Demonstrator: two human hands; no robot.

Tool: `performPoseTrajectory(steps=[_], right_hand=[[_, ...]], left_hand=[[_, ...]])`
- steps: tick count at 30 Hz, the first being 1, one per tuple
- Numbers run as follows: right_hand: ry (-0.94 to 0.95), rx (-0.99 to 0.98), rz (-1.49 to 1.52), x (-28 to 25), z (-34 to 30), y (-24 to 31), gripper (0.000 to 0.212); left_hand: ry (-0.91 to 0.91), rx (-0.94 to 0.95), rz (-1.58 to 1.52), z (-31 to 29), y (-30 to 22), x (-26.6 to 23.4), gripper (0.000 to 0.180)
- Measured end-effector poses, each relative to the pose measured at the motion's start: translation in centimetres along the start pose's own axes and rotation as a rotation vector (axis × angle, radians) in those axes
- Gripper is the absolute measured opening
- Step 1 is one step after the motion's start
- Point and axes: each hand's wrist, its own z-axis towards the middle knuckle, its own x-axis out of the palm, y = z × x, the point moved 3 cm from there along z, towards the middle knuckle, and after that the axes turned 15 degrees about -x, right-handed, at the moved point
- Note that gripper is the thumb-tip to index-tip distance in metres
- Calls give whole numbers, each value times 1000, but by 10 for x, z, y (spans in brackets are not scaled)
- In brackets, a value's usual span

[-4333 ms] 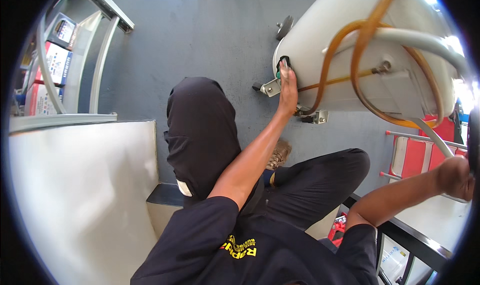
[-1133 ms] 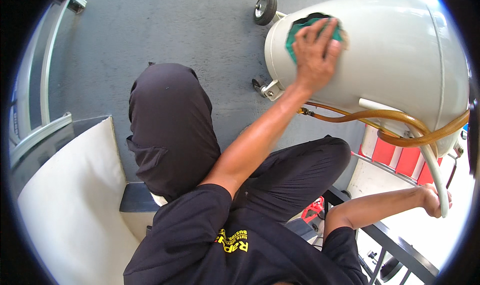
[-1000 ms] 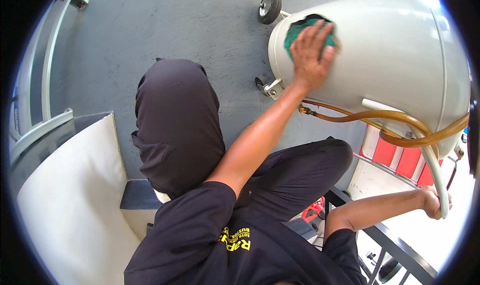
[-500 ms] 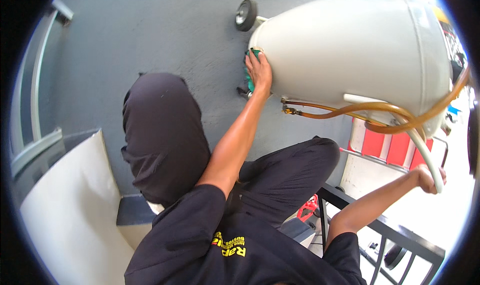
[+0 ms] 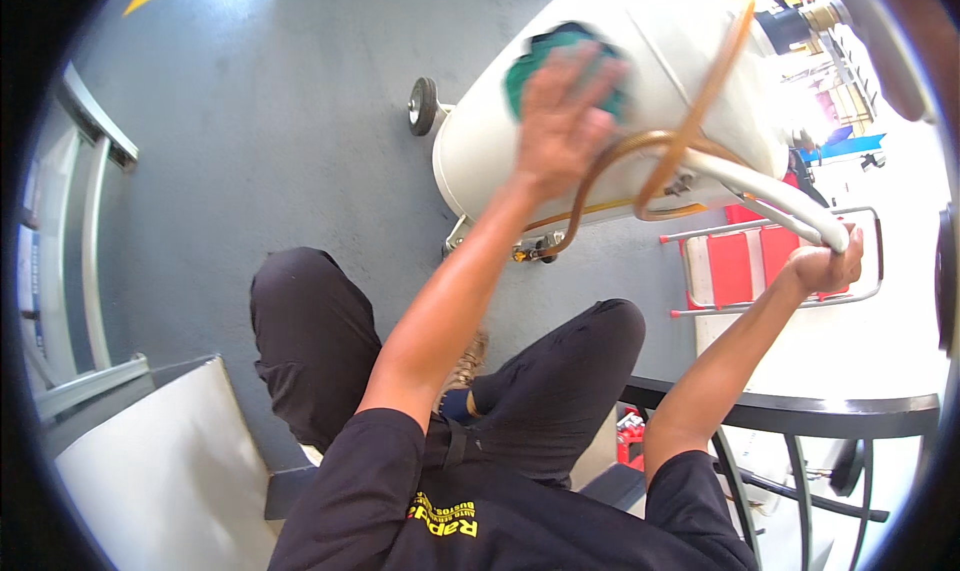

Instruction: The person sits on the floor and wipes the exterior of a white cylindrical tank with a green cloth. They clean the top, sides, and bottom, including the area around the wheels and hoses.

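A large white tank [image 5: 470, 161] on wheels stands tilted ahead of me, to the right. Against its curved side my left hand [image 5: 565, 121] presses a green cloth [image 5: 525, 76]; hand and cloth are smeared by motion, the fingers lying over the cloth. Farther right, my right hand [image 5: 825, 268] is wrapped round the end of the tank's bent white tube handle [image 5: 790, 206]. An amber hose [image 5: 715, 91] loops along the tank beside my left hand and over the handle. Near the tank's lower end shows a small black wheel [image 5: 423, 107].
A red and silver folding step stool [image 5: 730, 271] stands beyond the tank. A black metal railing [image 5: 800, 416] runs beside my right arm. At left are a white panel [image 5: 150, 451] and a metal frame [image 5: 95, 251]. Yellow lines mark the grey floor [image 5: 270, 161].
My left hand has carried the green cloth from the tank's lower end up onto its side. My right hand keeps its hold on the handle. The view has shifted, and the tank looks more upright.
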Motion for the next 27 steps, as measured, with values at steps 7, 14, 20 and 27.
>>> performPoseTrajectory(steps=[7, 14, 20, 27], right_hand=[[258, -65, -247, 72, -30, 177, 38], [337, -370, 569, 78, -49, 295, 46], [293, 27, 1067, 51, -55, 341, 38], [291, -43, 743, 18, -31, 294, 39]], left_hand=[[-241, -925, -394, 32, 72, -109, 32], [140, -173, -1008, 61, -164, -293, 34], [-82, -96, 69, -35, -314, -175, 46], [-547, 42, 334, -32, -320, -170, 45]])
